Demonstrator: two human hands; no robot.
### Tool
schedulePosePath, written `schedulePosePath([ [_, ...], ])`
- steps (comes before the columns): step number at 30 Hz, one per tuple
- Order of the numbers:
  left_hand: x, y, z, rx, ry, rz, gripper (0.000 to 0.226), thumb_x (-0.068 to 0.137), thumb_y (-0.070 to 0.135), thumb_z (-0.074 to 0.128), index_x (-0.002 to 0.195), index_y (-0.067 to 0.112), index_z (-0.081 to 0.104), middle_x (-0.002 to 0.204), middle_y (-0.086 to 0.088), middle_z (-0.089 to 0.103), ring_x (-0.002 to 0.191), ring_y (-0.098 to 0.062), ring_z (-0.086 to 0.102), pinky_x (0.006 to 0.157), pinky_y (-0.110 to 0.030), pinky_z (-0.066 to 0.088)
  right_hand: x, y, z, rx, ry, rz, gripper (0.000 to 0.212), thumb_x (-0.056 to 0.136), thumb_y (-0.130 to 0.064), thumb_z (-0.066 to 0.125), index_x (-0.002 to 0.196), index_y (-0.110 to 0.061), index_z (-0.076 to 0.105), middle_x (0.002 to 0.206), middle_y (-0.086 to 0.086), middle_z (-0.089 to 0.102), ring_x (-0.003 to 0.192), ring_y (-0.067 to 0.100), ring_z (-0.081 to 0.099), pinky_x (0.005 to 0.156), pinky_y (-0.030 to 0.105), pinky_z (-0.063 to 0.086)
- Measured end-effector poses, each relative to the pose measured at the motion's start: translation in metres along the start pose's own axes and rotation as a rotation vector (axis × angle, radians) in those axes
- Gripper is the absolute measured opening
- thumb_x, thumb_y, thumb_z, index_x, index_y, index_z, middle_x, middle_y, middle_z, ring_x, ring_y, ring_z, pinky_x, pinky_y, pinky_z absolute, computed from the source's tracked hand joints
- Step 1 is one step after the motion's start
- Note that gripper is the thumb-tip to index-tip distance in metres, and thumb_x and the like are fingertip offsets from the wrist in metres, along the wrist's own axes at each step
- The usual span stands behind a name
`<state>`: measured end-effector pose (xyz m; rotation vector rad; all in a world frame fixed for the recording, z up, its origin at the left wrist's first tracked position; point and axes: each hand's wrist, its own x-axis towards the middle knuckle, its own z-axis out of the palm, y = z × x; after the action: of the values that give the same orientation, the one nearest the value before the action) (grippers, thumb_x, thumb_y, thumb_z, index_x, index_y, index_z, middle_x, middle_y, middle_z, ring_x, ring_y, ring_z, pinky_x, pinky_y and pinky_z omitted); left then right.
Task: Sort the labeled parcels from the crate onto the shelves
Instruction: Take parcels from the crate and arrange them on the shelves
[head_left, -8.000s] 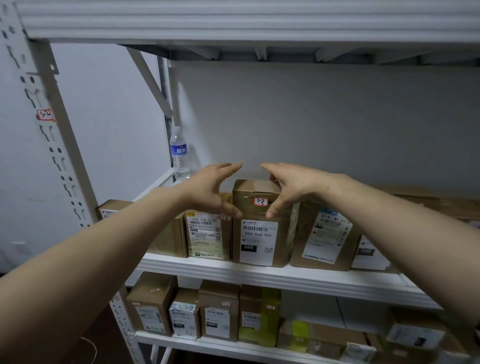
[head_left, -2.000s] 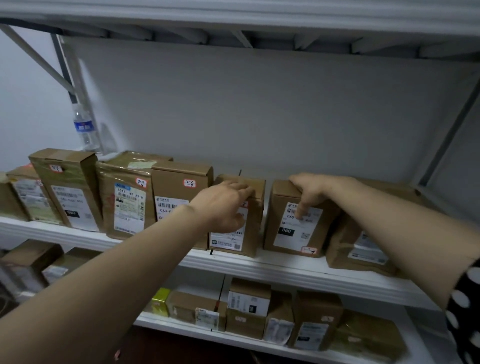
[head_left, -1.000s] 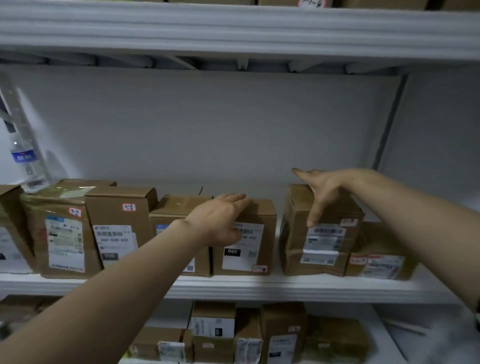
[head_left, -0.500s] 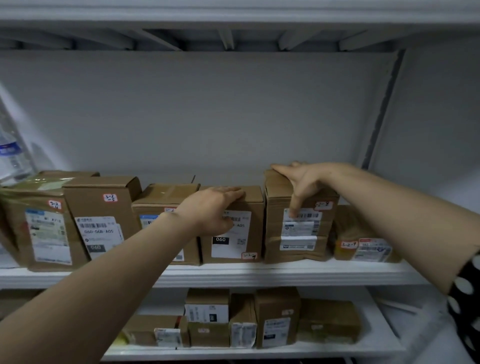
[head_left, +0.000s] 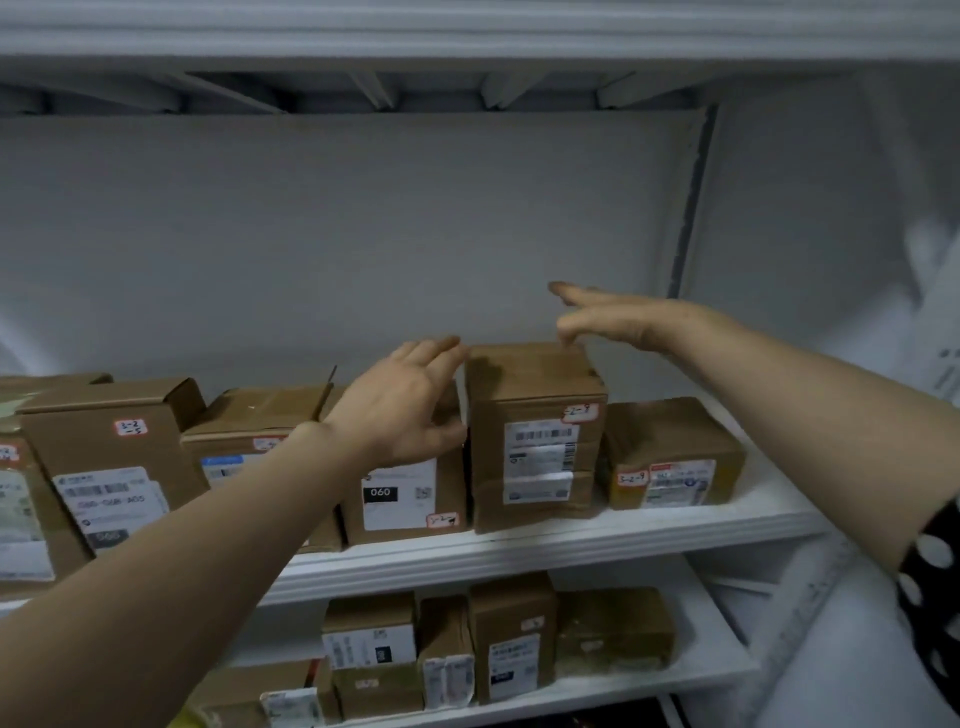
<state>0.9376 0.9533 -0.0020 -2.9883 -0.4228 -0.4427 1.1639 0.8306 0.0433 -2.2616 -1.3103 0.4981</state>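
I see open room above the parcel row, up to the ribbed underside of the upper shelf (head_left: 467, 31); the middle shelf (head_left: 519, 558) shows a white front lip below the boxes, and a grey upright post (head_left: 688, 208) closes it at two o'clock. The tall parcel (head_left: 537, 452) stands upright near the shelf's right end; it is taped brown cardboard, square-edged, with white barcode labels and a small handwritten tag; the 060 parcel (head_left: 410, 499) stands just beside it at nine o'clock, a squat crinkled parcel (head_left: 672, 452) at three o'clock. My left hand (head_left: 410, 402) is spread wide before the 060 parcel, fingertips by the tall parcel's top left edge; my right hand (head_left: 618, 322) hovers flat and wide over its top right corner; whether either touches, I cannot tell.
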Motion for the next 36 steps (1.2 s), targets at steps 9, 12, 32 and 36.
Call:
schedulePosePath([
  [9,0.046,0.062,0.011,0.036,-0.008,0.118,0.068,0.094,0.037,0.052,0.151,0.021,0.019,0.156,-0.001,0.025,0.144,-0.019,0.021,0.115,-0.033,0.023,-0.040,0.117,0.010,-0.423,-0.143,0.260,0.105,0.073,-0.034,0.079,0.151,-0.038,0.009,0.160,0.006,0.002,0.146,0.029,0.005,0.117,0.044,0.015],
  [12,0.050,0.068,0.016,0.066,-0.057,0.100,0.062,0.096,0.037,0.048,0.150,0.021,0.023,0.154,-0.001,0.029,0.141,-0.021,0.027,0.113,-0.034,0.027,-0.038,0.146,0.032,-0.459,-0.128,0.279,0.116,0.061,-0.044,0.085,0.148,-0.048,0.008,0.159,0.009,-0.010,0.145,0.036,-0.008,0.117,0.054,0.010],
  [32,0.049,0.072,0.021,0.068,-0.107,0.017,0.051,0.099,0.025,0.046,0.147,0.022,0.031,0.153,0.001,0.032,0.139,-0.020,0.030,0.110,-0.039,0.034,-0.044,0.177,0.042,-0.267,-0.015,-0.042,0.051,0.089,-0.014,0.063,0.137,-0.028,0.050,0.157,0.002,0.019,0.144,0.021,0.020,0.118,0.034,0.019],
  [36,0.049,0.074,0.022,0.069,-0.107,0.008,0.051,0.099,0.023,0.046,0.148,0.020,0.031,0.153,0.000,0.033,0.139,-0.021,0.031,0.111,-0.039,0.033,-0.049,0.182,0.038,-0.213,-0.007,-0.051,0.051,0.089,-0.010,0.063,0.135,-0.028,0.051,0.156,0.001,0.021,0.143,0.020,0.021,0.117,0.033,0.020],
])
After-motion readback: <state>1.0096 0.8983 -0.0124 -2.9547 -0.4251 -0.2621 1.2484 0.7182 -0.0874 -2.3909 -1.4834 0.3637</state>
